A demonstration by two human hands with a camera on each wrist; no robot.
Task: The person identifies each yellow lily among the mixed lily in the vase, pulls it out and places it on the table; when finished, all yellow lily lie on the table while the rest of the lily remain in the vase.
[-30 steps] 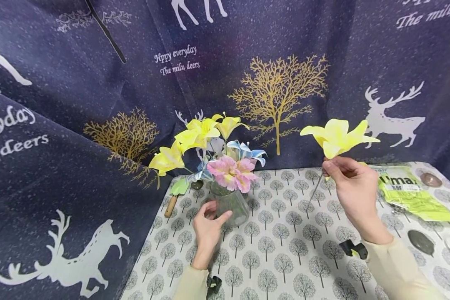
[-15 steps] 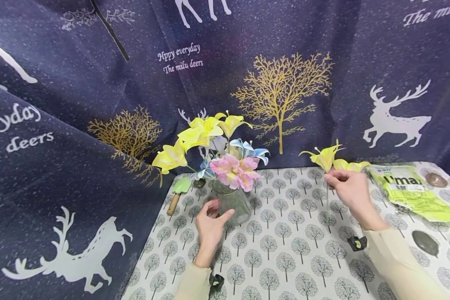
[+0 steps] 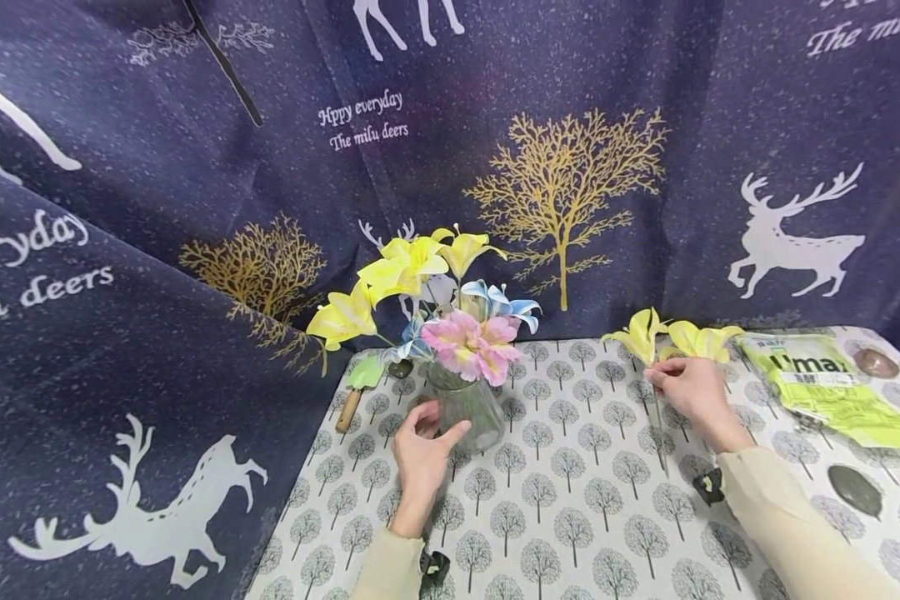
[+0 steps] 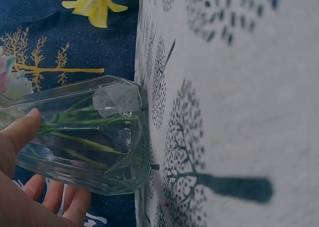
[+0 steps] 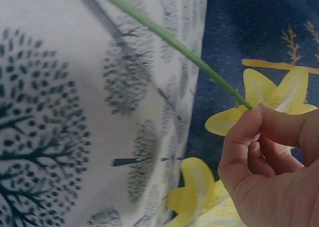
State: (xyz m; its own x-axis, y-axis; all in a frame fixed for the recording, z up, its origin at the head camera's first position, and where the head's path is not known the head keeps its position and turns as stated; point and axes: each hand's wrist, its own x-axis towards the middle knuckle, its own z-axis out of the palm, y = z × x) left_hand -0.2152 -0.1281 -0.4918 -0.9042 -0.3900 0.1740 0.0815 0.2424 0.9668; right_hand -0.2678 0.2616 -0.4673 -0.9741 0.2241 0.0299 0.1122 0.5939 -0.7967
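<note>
A clear glass vase [image 3: 483, 417] stands on the table, holding yellow lilies [image 3: 345, 317], blue lilies [image 3: 487, 296] and a pink flower [image 3: 474, 343]. My left hand [image 3: 422, 458] grips its near left side; in the left wrist view the thumb lies on the glass [image 4: 79, 147], and green stems show inside. To the right, my right hand [image 3: 692, 393] pinches the stem of a single yellow lily [image 3: 640, 335] just below its bloom. In the right wrist view, its green stem [image 5: 174, 42] slants away over the tablecloth. Another yellow lily [image 3: 703, 340] appears just behind that hand, partly hidden.
At right lies a lime-green and white bag [image 3: 817, 379], with a brown stone [image 3: 876, 363] behind and a dark stone [image 3: 855, 490] in front. Left of the vase are a small green trowel [image 3: 365, 372] and another dark stone [image 3: 400, 369]. A blue curtain [image 3: 585, 67] hangs behind.
My right hand has lowered the yellow lily toward the table, and the bloom has turned from wide open view to side-on. My left hand keeps hold of the vase.
</note>
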